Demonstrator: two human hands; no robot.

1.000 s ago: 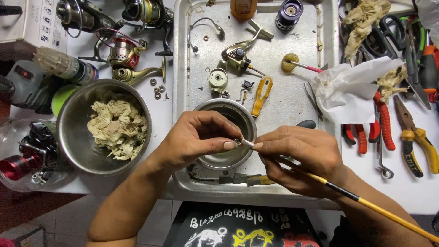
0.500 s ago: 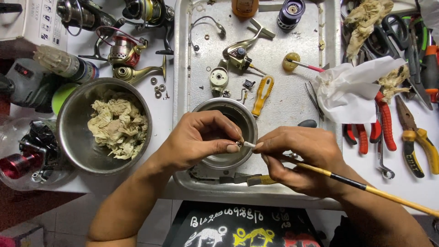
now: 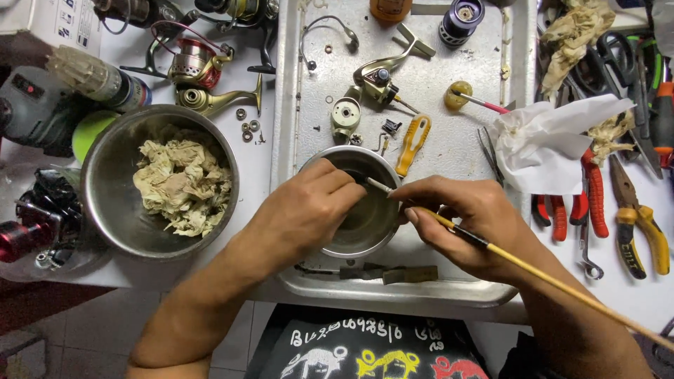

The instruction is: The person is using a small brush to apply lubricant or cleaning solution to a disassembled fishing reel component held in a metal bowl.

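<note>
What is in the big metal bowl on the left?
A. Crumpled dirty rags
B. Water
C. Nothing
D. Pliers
A: the big bowl holds a heap of crumpled, stained rags; the pliers lie off to the right on the table.

A big steel bowl (image 3: 105, 210) of crumpled rags (image 3: 184, 184) sits left of the left grip. Beyond it lie a red reel (image 3: 191, 64) and a gold reel frame (image 3: 214, 100). Above the grips, on the metal tray (image 3: 505, 291), rest a yellow tool (image 3: 413, 144) and a reel body (image 3: 375, 78). Right of the right grip lie white paper (image 3: 547, 140), red pliers (image 3: 593, 200) and yellow pliers (image 3: 642, 224) on the tabletop (image 3: 632, 295).
</note>
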